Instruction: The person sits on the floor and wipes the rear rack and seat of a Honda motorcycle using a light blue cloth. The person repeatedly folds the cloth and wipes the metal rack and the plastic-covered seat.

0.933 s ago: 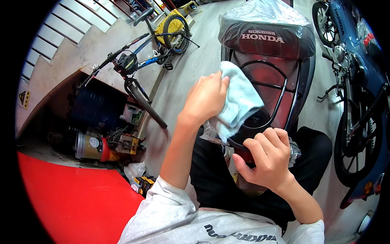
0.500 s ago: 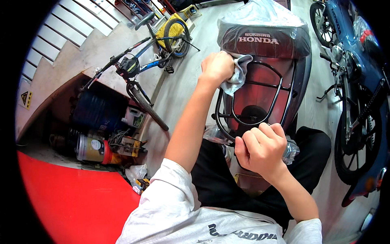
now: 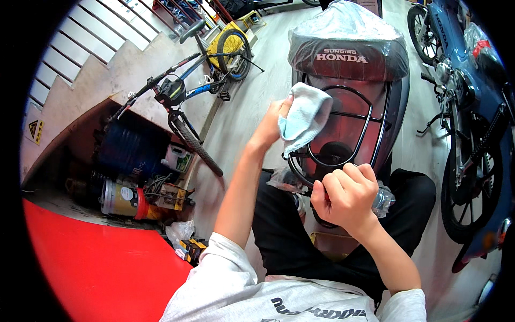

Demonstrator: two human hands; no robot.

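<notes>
Above the left side of a black metal rack (image 3: pixel 370 110), the left hand (image 3: pixel 281 119) holds a folded pale blue cloth (image 3: pixel 310 110), pinched along its left edge; whether the cloth touches the bars cannot be told. The right hand (image 3: pixel 346 194) is curled into a loose fist over the rack's lower end, and its closed fingers hide whether a bar lies inside them. Beyond the cloth, a dark seat (image 3: pixel 386 59) under clear plastic wrap (image 3: pixel 348 24) carries white lettering (image 3: pixel 341 56) in two centred lines, a smaller one above a larger, bolder one. Across the front of the person's grey shirt (image 3: pixel 230 290) runs black block lettering (image 3: pixel 322 308), part of it lost in folds. At the right, a blue motorcycle (image 3: pixel 475 43) bears a row of pale letters (image 3: pixel 441 27) along its body. To the left, a black and blue bicycle (image 3: pixel 209 86) shows light letters (image 3: pixel 195 92) on its frame, small and slanted. A yellow warning sign (image 3: pixel 35 131) with a black triangle and small characters is fixed to the stair wall (image 3: pixel 102 80). Beneath the stairs, a white jug (image 3: pixel 176 158) has a green label, and a tipped bucket (image 3: pixel 113 198) a round white one, both too small to read.
</notes>
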